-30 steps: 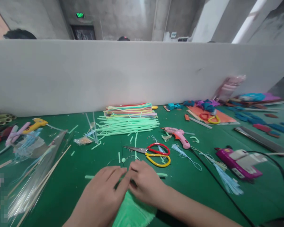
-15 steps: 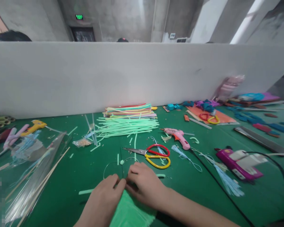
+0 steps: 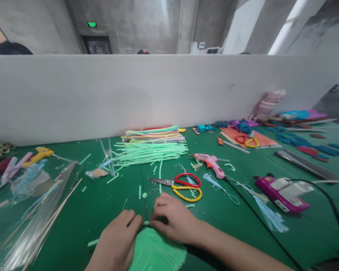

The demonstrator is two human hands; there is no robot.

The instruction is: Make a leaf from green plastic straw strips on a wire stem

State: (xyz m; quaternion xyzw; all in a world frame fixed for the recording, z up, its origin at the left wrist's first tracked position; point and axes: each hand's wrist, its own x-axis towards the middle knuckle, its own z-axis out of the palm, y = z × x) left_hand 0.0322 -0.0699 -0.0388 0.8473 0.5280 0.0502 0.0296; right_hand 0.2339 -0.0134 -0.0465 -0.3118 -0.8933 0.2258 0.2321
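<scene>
As seen from the head, pinching with left hand and right hand, curled with tips nearly meeting, the narrow top of a streaky, frayed-edged green piece, widening toward the wearer between both. Just beyond, on the smooth green table, a thin, wire-like loop with a small pale knob. Farther back, metal scissors with red and yellow handles, and heaped, slender, pale-green strips.
</scene>
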